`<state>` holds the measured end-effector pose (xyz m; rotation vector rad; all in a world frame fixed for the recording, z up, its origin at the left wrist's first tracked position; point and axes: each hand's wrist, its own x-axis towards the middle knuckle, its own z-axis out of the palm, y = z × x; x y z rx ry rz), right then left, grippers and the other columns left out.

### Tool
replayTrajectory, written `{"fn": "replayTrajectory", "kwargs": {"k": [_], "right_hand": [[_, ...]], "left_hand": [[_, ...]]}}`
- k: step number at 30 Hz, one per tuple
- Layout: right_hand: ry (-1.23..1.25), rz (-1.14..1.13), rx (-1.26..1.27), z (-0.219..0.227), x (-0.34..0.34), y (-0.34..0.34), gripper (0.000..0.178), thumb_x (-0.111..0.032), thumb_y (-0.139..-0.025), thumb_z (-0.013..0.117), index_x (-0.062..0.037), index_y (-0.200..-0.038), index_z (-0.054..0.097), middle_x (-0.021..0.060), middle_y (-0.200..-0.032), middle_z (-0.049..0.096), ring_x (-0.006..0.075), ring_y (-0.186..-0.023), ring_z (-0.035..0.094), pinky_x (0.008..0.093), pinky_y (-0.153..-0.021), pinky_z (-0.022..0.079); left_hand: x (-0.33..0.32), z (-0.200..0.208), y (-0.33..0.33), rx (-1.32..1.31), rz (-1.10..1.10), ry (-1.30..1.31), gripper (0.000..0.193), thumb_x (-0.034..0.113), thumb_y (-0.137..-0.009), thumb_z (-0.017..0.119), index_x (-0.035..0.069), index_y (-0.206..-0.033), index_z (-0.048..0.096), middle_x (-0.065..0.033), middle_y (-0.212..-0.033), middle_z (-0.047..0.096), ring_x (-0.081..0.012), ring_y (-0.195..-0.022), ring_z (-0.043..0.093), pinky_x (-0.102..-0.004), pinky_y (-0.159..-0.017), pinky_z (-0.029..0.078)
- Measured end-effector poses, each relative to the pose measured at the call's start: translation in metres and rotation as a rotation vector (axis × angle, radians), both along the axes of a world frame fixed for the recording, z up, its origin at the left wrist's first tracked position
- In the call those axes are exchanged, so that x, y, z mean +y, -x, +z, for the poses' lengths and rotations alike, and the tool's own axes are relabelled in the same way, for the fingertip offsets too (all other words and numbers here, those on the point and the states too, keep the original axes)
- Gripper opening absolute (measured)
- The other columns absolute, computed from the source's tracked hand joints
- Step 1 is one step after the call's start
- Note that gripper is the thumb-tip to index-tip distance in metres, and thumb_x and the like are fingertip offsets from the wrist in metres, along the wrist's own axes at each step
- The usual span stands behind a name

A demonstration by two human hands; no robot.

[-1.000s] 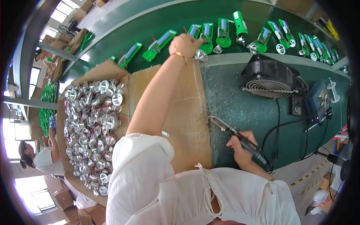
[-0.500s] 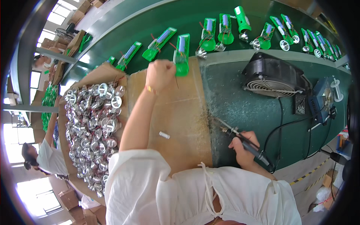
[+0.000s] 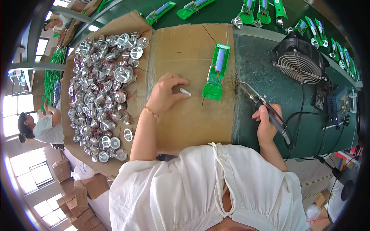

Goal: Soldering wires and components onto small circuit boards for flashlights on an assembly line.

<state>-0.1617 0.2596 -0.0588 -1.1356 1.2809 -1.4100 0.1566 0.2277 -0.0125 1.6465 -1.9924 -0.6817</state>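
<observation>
Head view:

- My left hand (image 3: 165, 93) rests on the cardboard sheet (image 3: 192, 115), fingers curled and loosely parted, gripping nothing; the fingertips reach toward the small white part (image 3: 185, 91), which lies flat at about three o'clock from my hand, just beside the tips. I cannot tell whether any finger touches it.
- That part looks tiny and light. I judge it will skid on the cardboard if nudged, so I would pinch it across its short sides between thumb and forefinger.
- My right hand (image 3: 266, 124) is closed around the soldering iron (image 3: 266, 109), held like a pen, tip pointing to about eleven o'clock over the green mat (image 3: 269, 77). It is stiff and trails a cord; I judge the metal end hot, so the handle is the only place for fingers.
- The green housing (image 3: 216, 73) lies open-side up on the cardboard, at about two o'clock from my left hand, with a blue cell (image 3: 220, 59) in it and thin wires trailing out. It looks like a light, rigid plastic shell; I would take it by its long edges, clear of the wires, which I judge fragile at their joints.
- At nine o'clock from my left hand is the heap of silver reflectors (image 3: 100, 88): shiny, thin, probably slippery and easily dented.
- The black fan (image 3: 300, 61) stands at one o'clock from my right hand.
</observation>
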Motion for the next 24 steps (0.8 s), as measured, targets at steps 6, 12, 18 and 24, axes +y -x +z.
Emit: {"fn": "replayTrajectory", "kwargs": {"k": [6, 12, 18, 24], "right_hand": [[0.037, -0.004, 0.000, -0.001, 0.000, 0.000, 0.016, -0.010, -0.087, 0.063, 0.0017, -0.090, 0.052, 0.0082, -0.065, 0.060, 0.0115, -0.055, 0.058, 0.0228, -0.052, 0.045], [0.011, 0.010, 0.011, -0.002, 0.001, 0.001, 0.016, -0.010, -0.087, 0.063, 0.0012, -0.090, 0.053, 0.0080, -0.066, 0.060, 0.0109, -0.055, 0.058, 0.0221, -0.051, 0.045], [-0.028, 0.032, -0.036, 0.009, 0.002, 0.003, 0.015, -0.010, -0.087, 0.063, 0.0018, -0.090, 0.054, 0.0070, -0.068, 0.061, 0.0107, -0.056, 0.060, 0.0223, -0.050, 0.045], [-0.033, 0.051, -0.063, 0.022, -0.005, 0.024, 0.012, -0.007, -0.086, 0.062, 0.0005, -0.087, 0.052, 0.0067, -0.066, 0.060, 0.0108, -0.055, 0.060, 0.0225, -0.048, 0.044]], "left_hand": [[-0.001, -0.006, 0.000, 0.013, 0.027, -0.207, 0.022, 0.012, -0.066, 0.078, 0.010, -0.086, 0.069, -0.0070, -0.088, 0.060, -0.0259, -0.089, 0.058, -0.0349, -0.079, 0.047], [-0.001, -0.006, -0.003, 0.049, -0.024, -0.161, 0.019, 0.013, -0.066, 0.078, 0.009, -0.082, 0.068, -0.0073, -0.088, 0.061, -0.0257, -0.088, 0.058, -0.0351, -0.075, 0.048], [-0.018, -0.003, -0.001, -0.227, -0.226, -0.234, 0.013, 0.014, -0.074, 0.072, 0.009, -0.084, 0.066, -0.0081, -0.083, 0.063, -0.0282, -0.078, 0.061, -0.0347, -0.072, 0.049], [-0.076, 0.057, -0.001, 0.090, 0.076, -0.463, 0.021, 0.018, -0.083, 0.065, 0.005, -0.099, 0.067, -0.0083, -0.071, 0.063, -0.0156, -0.065, 0.060, -0.0307, -0.061, 0.047]]}}
